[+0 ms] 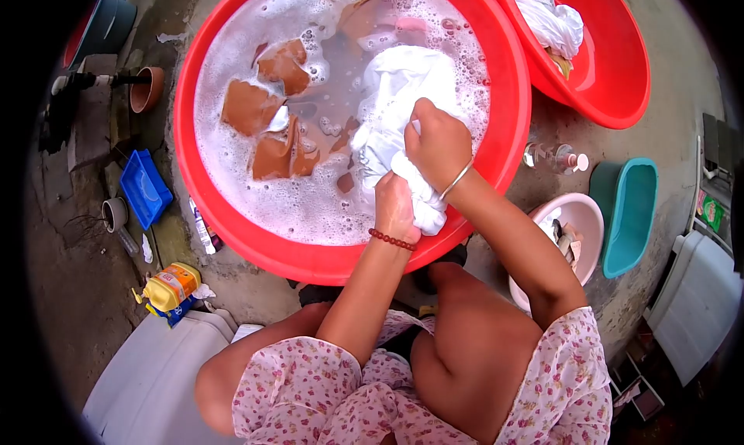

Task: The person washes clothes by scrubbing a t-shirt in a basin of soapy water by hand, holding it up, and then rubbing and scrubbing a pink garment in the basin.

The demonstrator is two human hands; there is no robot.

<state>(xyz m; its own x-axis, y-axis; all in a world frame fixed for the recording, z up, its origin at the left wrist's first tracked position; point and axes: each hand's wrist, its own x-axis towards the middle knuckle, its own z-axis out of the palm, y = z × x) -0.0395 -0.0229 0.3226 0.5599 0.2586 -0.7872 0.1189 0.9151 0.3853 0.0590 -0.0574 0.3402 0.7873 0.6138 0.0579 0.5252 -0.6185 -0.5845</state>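
A large red basin (190, 147) holds cloudy, foamy water. White wet cloth (407, 77) is bunched at its right side, partly above the suds. My left hand (395, 205), with a red bead bracelet at the wrist, is closed on the cloth's lower part near the basin's front rim. Just above and to the right, my right hand (440, 144), below a silver bangle, makes a fist on the same cloth. Brown cloth (252, 108) floats in several folds to the left. Whatever lies under the foam is hidden.
Another red basin (620, 65) with white cloth stands at upper right. A clear bottle (554, 158), a pink basin (593, 213) and a teal tub (651, 213) are at right. At left are a blue basket (147, 189) and a yellow jug (167, 288).
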